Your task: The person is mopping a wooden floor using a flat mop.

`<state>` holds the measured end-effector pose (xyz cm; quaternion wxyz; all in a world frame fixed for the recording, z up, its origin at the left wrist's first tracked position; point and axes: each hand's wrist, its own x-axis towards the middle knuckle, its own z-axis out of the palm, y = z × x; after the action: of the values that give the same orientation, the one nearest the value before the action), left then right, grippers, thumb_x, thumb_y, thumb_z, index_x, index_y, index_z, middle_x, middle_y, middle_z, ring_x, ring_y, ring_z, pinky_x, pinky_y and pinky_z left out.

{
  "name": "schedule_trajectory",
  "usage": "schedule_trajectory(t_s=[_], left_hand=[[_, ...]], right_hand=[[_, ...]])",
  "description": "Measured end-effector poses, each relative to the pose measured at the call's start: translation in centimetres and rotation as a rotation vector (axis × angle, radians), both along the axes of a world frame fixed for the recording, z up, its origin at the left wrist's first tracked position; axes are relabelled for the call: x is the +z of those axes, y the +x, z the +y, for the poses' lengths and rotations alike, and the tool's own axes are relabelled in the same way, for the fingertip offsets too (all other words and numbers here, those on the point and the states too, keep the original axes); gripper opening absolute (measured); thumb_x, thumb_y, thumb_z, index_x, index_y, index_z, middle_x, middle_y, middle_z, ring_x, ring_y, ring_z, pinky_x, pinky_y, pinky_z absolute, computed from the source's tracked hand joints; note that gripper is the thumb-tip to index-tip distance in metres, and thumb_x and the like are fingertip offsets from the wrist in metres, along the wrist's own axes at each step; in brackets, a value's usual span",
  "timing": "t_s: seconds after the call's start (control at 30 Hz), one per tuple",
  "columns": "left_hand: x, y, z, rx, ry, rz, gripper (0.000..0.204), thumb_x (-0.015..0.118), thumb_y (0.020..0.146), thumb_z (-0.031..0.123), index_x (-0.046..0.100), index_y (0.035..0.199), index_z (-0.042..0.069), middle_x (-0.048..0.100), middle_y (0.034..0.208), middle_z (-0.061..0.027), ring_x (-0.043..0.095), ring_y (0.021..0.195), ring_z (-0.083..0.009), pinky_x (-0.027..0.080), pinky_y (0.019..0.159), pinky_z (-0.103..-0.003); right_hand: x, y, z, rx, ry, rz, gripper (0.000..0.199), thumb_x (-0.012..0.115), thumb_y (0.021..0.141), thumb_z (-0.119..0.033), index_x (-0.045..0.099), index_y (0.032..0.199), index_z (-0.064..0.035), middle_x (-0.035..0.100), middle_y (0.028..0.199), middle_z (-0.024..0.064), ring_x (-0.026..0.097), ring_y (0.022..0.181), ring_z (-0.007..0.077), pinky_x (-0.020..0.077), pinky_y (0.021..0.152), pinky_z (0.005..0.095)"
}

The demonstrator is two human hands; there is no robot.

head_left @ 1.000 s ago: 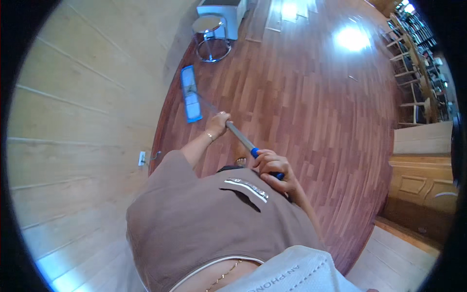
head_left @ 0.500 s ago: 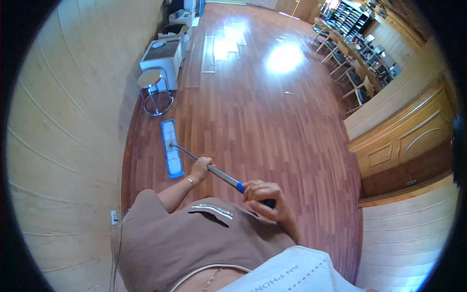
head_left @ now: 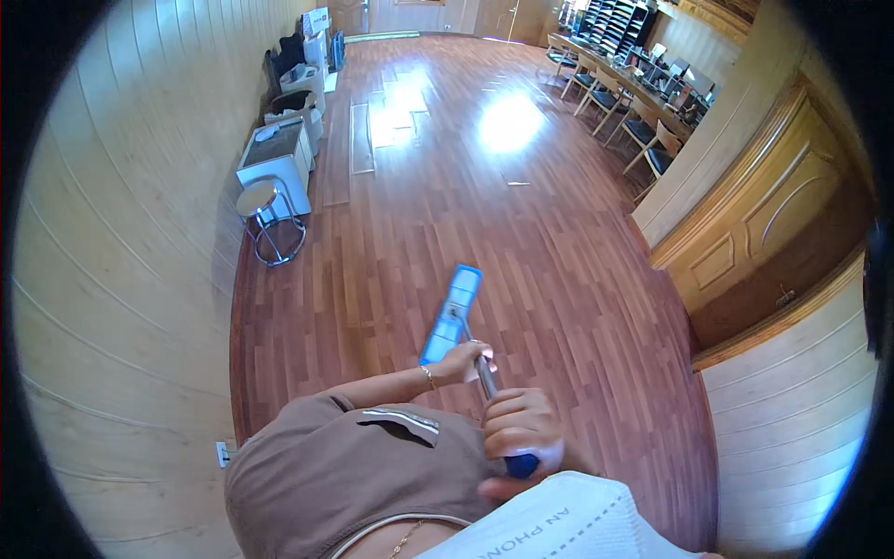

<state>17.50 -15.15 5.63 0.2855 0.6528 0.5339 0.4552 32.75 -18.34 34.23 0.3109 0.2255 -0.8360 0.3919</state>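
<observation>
2 hands (head_left: 463, 361) (head_left: 521, 430) wrapped tight round mop handle (head_left: 485, 376); blue pad (head_left: 451, 314) on floor (head_left: 521, 242); stool (head_left: 267, 222) probably far enough, wide swing could clip it.

Bright daylit room, light coming in from approx 12 o'clock. Strong glare patches on the floor (head_left: 507, 121) at 12, blown to white; softer sheen beside them. Wall (head_left: 121, 233) at 9 evenly lit, warm tone. Stool (head_left: 265, 210) throws a faint shadow. Heavy fisheye: planks and wall boards bow toward the rim, black vignette all round, esp. corners. Centre sharp enough; far furniture at 1 small and soft. Hands slightly soft, no real motion blur.
</observation>
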Motion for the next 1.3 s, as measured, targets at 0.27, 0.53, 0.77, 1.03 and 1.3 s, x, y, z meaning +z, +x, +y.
schedule_trajectory(t_s=[0.27, 0.53, 0.77, 1.03, 1.3], left_hand=[[5.5, -4.5, -5.3, -0.159, -0.21, -0.394, 0.023, 0.06, 0.089, 0.02, 0.065, 0.104, 0.003, 0.065, 0.104, -0.0068, 0.06, 0.1, -0.0144, 0.047, 0.086, -0.028], [24.5, -6.2, -17.9, 0.101, 0.488, -0.282, 0.064, 0.076, 0.078, 0.037, 0.051, 0.126, 0.004, 0.061, 0.117, -0.0186, 0.057, 0.113, -0.0307, 0.044, 0.094, -0.04], [25.4, -7.4, -17.3, 0.298, 0.491, 0.176, 0.012, 0.073, 0.079, 0.015, 0.065, 0.082, 0.006, 0.067, 0.074, -0.0065, 0.068, 0.074, -0.0234, 0.05, 0.078, -0.038], [20.8, -7.0, -13.7, 0.215, 0.472, 0.257, 0.012, 0.071, 0.081, 0.017, 0.065, 0.078, 0.007, 0.068, 0.078, -0.0062, 0.067, 0.075, -0.0223, 0.047, 0.083, -0.039], [20.2, -2.4, -8.0, -0.289, 0.386, 0.235, 0.018, 0.075, 0.077, 0.02, 0.061, 0.081, 0.01, 0.066, 0.085, -0.0045, 0.064, 0.082, -0.0229, 0.044, 0.089, -0.041]], right_hand=[[-4.1, -4.9, 0.7, -0.129, 0.004, -0.055, 0.03, 0.08, 0.065, -0.025, 0.056, 0.076, -0.0104, 0.06, 0.071, 0.0079, 0.062, 0.069, 0.0289, 0.0469, 0.063, 0.0416], [-15.0, -11.6, 2.8, -0.278, 0.047, -0.215, 0.025, 0.074, 0.066, -0.022, 0.053, 0.074, -0.0109, 0.058, 0.071, 0.0115, 0.06, 0.071, 0.0344, 0.0458, 0.063, 0.0436], [-32.9, -12.5, 10.2, -0.335, -0.673, -0.58, 0.022, 0.074, 0.065, -0.014, 0.055, 0.069, -0.0053, 0.052, 0.064, 0.0128, 0.055, 0.061, 0.0264, 0.0426, 0.057, 0.0379], [-33.6, -9.6, 13.4, -0.798, -0.134, -0.446, 0.03, 0.075, 0.07, -0.024, 0.055, 0.063, -0.0028, 0.057, 0.068, 0.0198, 0.059, 0.068, 0.0378, 0.0449, 0.059, 0.0441], [-37.6, 2.6, 16.0, -0.969, -0.371, -0.438, 0.035, 0.075, 0.075, -0.025, 0.052, 0.057, -0.0056, 0.049, 0.058, 0.0178, 0.051, 0.054, 0.032, 0.0389, 0.051, 0.0415]])
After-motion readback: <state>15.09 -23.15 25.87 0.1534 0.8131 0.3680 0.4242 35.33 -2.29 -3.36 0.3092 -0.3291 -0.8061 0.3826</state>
